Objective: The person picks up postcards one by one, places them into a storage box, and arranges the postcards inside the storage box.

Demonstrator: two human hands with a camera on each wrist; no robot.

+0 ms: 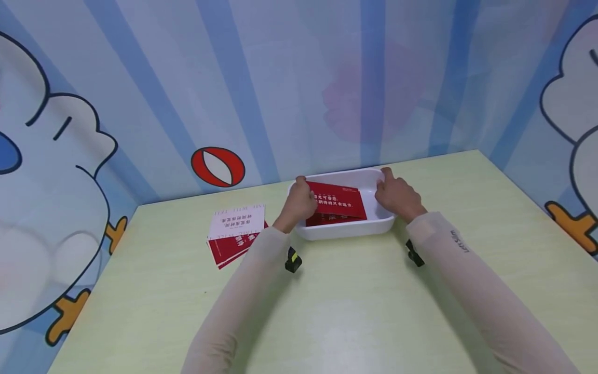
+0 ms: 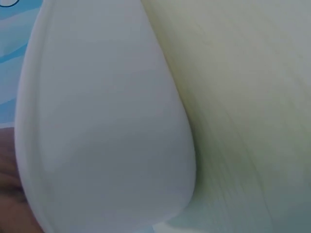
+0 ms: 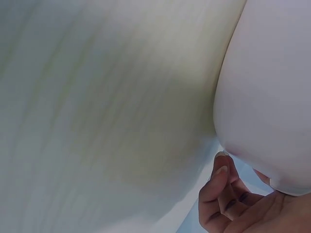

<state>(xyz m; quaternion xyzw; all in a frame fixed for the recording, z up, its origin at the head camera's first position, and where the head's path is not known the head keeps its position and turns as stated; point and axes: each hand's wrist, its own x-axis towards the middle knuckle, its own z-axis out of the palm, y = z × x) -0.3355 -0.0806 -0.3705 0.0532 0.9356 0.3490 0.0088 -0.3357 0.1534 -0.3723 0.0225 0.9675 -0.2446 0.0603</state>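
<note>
A white plastic tub (image 1: 348, 229) with rounded corners stands near the back of the table. My left hand (image 1: 298, 202) grips its left end, thumb over the rim. At the opposite end my right hand (image 1: 399, 197) holds the rim, thumb on top. Inside lie red cards (image 1: 343, 203) with white writing, overlapping and leaning toward the left. The left wrist view is filled by the tub's smooth outer wall (image 2: 107, 121), and a bit of the hand shows at the left edge. Curled fingers (image 3: 214, 191) reach under the tub's end in the right wrist view.
Left of the tub, a white card (image 1: 238, 221) with red writing lies over red cards (image 1: 229, 251) on the pale table (image 1: 345, 311). A blue striped backdrop (image 1: 299, 93) with cartoon figures rises right behind the table's back edge.
</note>
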